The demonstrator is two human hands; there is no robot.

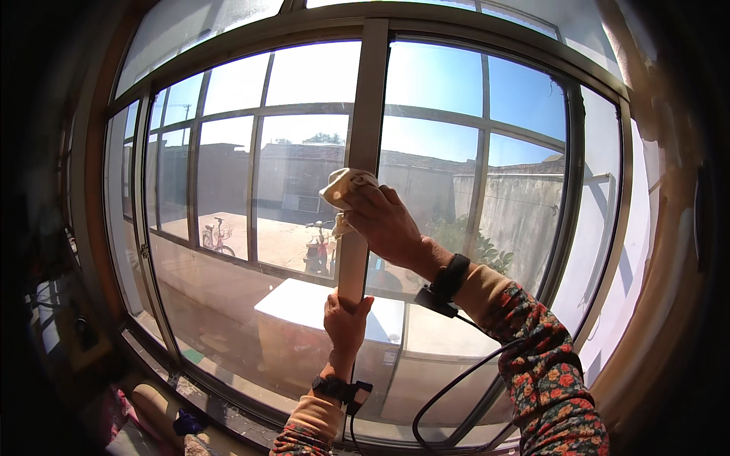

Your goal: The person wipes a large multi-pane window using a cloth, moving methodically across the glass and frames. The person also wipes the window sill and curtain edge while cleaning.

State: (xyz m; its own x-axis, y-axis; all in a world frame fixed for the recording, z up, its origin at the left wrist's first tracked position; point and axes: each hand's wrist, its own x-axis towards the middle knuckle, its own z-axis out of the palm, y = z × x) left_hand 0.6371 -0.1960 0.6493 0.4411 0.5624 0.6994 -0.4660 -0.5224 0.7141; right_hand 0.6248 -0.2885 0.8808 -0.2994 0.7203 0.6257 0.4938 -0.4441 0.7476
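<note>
My right hand (pixel 383 223) holds a bunched cream cloth (pixel 345 187) against the upright middle stile (pixel 369 102) of a sliding window. Lower down, my left hand (pixel 346 320) grips the same stile, its thumb on the right side and its fingers wrapped at the left. Glass panes (pixel 308 188) stand on both sides of the stile. Folds of the cloth stick out left of my right fingers, and part of it is hidden under them. Each wrist wears a black strap with a small device (pixel 450 285), and black cables hang from them.
Below the glass runs the window's bottom track (pixel 228 393). At the lower left lie a dark blue item (pixel 188 422) and a pink cloth (pixel 121 410). Beyond the glass stand a white chest-like box (pixel 302 305), a bicycle (pixel 218 236), a leafy plant (pixel 490 253) and a wall (pixel 516 216).
</note>
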